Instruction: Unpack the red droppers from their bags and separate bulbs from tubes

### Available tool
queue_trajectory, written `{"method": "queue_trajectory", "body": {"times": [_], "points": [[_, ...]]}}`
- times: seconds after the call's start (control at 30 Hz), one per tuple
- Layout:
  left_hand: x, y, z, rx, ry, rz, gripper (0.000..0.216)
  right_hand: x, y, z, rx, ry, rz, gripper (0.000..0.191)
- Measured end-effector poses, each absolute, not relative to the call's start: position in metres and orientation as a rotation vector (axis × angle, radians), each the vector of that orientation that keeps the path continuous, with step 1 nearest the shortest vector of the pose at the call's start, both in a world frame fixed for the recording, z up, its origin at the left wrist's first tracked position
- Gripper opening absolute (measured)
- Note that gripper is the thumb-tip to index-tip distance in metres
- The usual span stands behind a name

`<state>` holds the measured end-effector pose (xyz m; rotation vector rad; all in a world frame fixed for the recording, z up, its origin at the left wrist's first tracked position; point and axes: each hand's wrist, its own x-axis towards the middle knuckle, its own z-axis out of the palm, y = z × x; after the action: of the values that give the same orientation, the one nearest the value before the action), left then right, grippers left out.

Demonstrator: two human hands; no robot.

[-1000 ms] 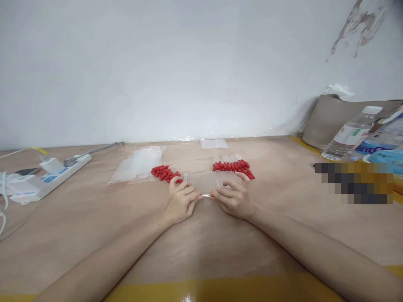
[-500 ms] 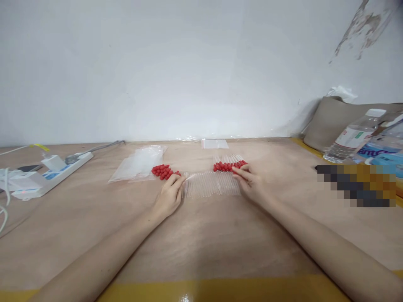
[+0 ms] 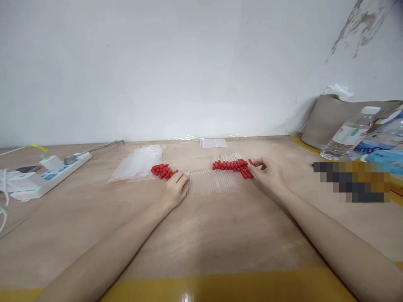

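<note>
My left hand (image 3: 176,191) is closed at the left end of a row of clear thin tubes (image 3: 214,183), with a pale tube end showing at its fingertips. Beside its knuckles lies a pile of small red caps (image 3: 161,170). Between the thumb and fingers of my right hand (image 3: 267,174) is a small red cap (image 3: 250,162), tilted; whether a tube is attached cannot be seen. A line of red-capped tubes (image 3: 229,165) lies behind the clear row, their clear ends pointing to the wall. A few loose red caps (image 3: 247,173) rest just left of my right fingers.
Clear plastic bags (image 3: 138,163) lie left of the caps, and a small zip bag (image 3: 214,143) lies near the wall. A power strip (image 3: 59,174) with plugs and cables is at far left. At right stand a water bottle (image 3: 351,133) and a grey bag (image 3: 324,121).
My right hand has moved right, off the capped line, with a red cap in its fingers, uncovering loose caps. My left hand has shifted slightly right along the clear tubes.
</note>
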<state>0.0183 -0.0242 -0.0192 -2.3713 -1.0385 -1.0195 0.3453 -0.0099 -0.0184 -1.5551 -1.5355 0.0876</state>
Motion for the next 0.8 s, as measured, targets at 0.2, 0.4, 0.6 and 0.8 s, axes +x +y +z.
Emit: {"method": "queue_trajectory", "body": {"times": [0.2,0.4,0.6,0.8], "points": [[0.018,-0.026,-0.024,-2.477,-0.921,-1.020,0.015,0.347,-0.009,-0.021,-1.534,-1.618,0.063,0.024],[0.017,-0.030,-0.023,-2.575,-0.899,-1.033,0.016,0.344,-0.013,-0.017,-1.595,-1.765,-0.127,0.022],[0.016,-0.035,-0.017,-2.604,-0.942,-0.883,0.019,0.339,-0.014,-0.019,-1.670,-1.861,-0.233,0.025],[0.007,-0.040,-0.005,-2.616,-0.990,-0.655,0.036,0.343,-0.012,-0.019,-1.695,-1.730,-0.191,0.030]]}}
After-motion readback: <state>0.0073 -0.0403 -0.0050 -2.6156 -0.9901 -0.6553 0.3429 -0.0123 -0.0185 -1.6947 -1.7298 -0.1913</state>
